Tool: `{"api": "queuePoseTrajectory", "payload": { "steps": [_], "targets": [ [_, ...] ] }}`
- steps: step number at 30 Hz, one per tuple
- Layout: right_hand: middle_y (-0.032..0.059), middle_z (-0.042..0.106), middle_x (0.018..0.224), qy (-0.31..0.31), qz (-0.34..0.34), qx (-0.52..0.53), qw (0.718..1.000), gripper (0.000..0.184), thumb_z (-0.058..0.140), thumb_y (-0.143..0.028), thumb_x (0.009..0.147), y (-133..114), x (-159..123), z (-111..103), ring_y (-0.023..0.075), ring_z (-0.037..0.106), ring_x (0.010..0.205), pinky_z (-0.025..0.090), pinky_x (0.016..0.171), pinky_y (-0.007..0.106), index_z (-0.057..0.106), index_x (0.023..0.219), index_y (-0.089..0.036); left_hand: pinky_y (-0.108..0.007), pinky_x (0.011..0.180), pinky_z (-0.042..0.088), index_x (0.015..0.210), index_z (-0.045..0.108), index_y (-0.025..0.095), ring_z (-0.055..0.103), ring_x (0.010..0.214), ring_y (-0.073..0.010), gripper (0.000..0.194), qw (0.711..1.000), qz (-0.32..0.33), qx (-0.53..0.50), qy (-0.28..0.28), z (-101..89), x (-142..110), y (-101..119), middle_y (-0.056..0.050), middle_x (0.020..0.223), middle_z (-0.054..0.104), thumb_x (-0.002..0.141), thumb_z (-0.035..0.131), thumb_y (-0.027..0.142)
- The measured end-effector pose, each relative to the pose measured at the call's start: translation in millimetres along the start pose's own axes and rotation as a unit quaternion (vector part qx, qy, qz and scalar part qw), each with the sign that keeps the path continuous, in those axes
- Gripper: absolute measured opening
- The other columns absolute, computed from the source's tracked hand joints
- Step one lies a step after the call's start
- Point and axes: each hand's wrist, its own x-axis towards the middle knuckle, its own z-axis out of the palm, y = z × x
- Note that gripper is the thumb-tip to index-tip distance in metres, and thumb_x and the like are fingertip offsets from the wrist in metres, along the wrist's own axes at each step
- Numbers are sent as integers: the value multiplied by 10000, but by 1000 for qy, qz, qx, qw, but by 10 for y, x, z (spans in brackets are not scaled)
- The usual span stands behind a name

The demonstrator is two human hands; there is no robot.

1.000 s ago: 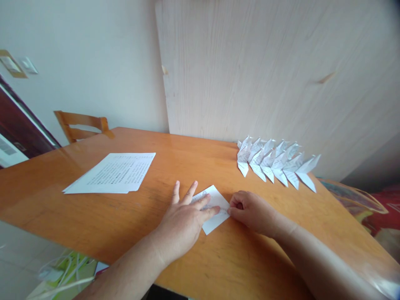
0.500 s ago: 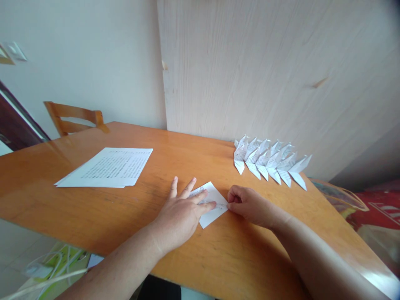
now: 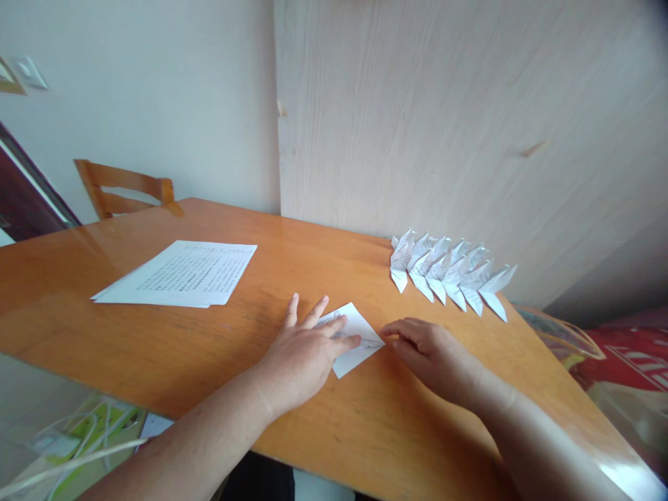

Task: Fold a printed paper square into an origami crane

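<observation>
A white sheet of paper [image 3: 358, 323], folded into a kite-like shape with some print on it, lies on the wooden table [image 3: 334, 438]. My left hand [image 3: 307, 351] rests over its left part with the fingers spread, two of them pressing on the paper and hiding some of it. Just off the paper's right-hand point is my right hand [image 3: 431, 351], its index finger stretched out and the thumb a little apart from it. Nothing shows between those fingers.
Several folded paper pieces [image 3: 449, 271] stand in rows at the back right, by the wooden panel [image 3: 417, 104]. A stack of printed sheets [image 3: 182, 275] lies at the left. A chair [image 3: 128, 188] stands beyond the table, and cables [image 3: 99, 431] lie below its near edge.
My right hand has loosened its pinch at the paper's right point and moved slightly right, its index finger now extended. My left hand stays on the paper. The view has shifted a little.
</observation>
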Motion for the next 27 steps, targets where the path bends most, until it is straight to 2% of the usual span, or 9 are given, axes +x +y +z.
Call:
{"api": "queuePoseTrajectory", "payload": {
  "steps": [4,9,14,20,24,27],
  "targets": [
    [56,760,950,-34,-32,-101,994,450,456,-150,882,-231,-118,-19,201,700,846,497,763,298,665,1267,-250,-783,1100,-71,1406,499,473,124,1525,-380,582,1000,-2,-10,1,2,-2,0,45,1594,377,922,471,150],
    [63,784,959,-99,-19,-217,971,515,486,-134,865,-446,-131,64,222,736,812,504,686,290,594,1354,-257,-772,1108,-71,1406,501,468,121,1530,-358,590,1000,-2,-17,0,11,-7,-7,45,1589,386,923,450,133],
    [57,786,939,-125,-4,-294,947,562,518,-96,839,-477,-132,171,236,754,761,478,581,287,551,1381,-240,-779,1097,-75,1412,493,478,117,1528,-370,609,1000,-6,-17,-6,-1,-8,1,44,1592,381,918,451,125],
    [63,780,858,-131,12,-349,928,549,542,-113,849,-474,-190,147,262,750,709,434,510,301,559,1385,-233,-784,1096,-70,1418,482,488,113,1527,-376,638,1000,-7,-23,-8,8,-11,-9,47,1593,377,903,467,112],
    [64,775,821,-119,18,-362,924,526,565,-121,830,-433,-229,108,269,738,676,410,493,302,603,1336,-263,-780,1099,-75,1418,489,476,112,1529,-368,640,1000,-7,-22,-8,12,-15,-14,47,1584,394,900,455,101],
    [64,769,792,-104,29,-347,932,481,562,-121,827,-400,-235,59,254,727,666,413,515,293,641,1275,-276,-769,1110,-68,1409,505,463,117,1529,-361,619,1000,-8,-20,-11,-1,-15,-6,44,1583,397,905,446,108]
  ]
}}
